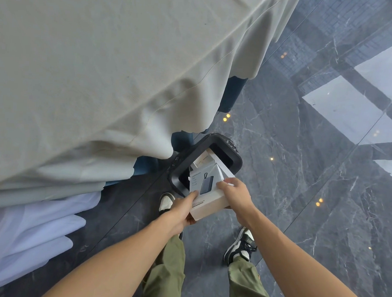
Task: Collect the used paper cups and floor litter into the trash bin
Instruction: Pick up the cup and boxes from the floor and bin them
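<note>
A dark grey trash bin (233, 159) with a rectangular rim stands on the floor beside the draped table, with white cardboard (204, 159) showing inside it. Just over its near edge I hold a white product box (205, 194) with a picture of a dark device on its lid. My left hand (182, 210) grips the box's near left corner. My right hand (233, 193) grips its right side. No paper cups are in view.
A table under a pale grey cloth (103, 75) fills the left and top, its hem hanging close to the bin. A white drape (27, 230) hangs lower left. Glossy dark marble floor (301, 199) spreads to the right. My shoes (242, 244) stand just behind the bin.
</note>
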Motion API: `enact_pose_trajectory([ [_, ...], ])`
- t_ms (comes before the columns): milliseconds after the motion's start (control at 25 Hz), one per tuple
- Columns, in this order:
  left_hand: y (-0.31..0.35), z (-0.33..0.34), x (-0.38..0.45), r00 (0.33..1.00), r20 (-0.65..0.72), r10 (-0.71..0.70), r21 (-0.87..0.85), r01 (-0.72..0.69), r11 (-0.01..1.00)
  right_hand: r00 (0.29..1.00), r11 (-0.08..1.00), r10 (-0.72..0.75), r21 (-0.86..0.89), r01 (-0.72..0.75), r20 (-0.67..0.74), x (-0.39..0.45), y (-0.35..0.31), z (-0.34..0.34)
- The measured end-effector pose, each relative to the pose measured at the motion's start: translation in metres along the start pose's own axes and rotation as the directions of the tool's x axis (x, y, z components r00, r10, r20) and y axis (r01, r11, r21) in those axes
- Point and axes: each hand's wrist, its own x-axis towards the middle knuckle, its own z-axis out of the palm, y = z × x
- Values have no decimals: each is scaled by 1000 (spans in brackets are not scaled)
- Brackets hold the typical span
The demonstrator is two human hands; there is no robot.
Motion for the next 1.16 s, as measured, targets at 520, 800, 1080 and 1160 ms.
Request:
enact_pose_trajectory([
  [520, -6, -7, 17, 997, -70, -12, -71, 7, 997, 973, 980, 199, 41, -195, -116, 62, 43, 6],
  [800, -16, -16, 14, 995, -102, -15, -114, 4, 993, 975, 998, -3, 56, 16, -223, 60, 34, 6],
  [1080, 8, 15, 13, 1000, 4, -20, -179, 20, 984, 949, 964, -232, -177, 196, -213, 57, 4, -14],
  [1160, 14, 18, 22, 1000, -4, 6, -153, -7, 988, 946, 955, -245, -219, 199, -213, 60, 9, -16],
])
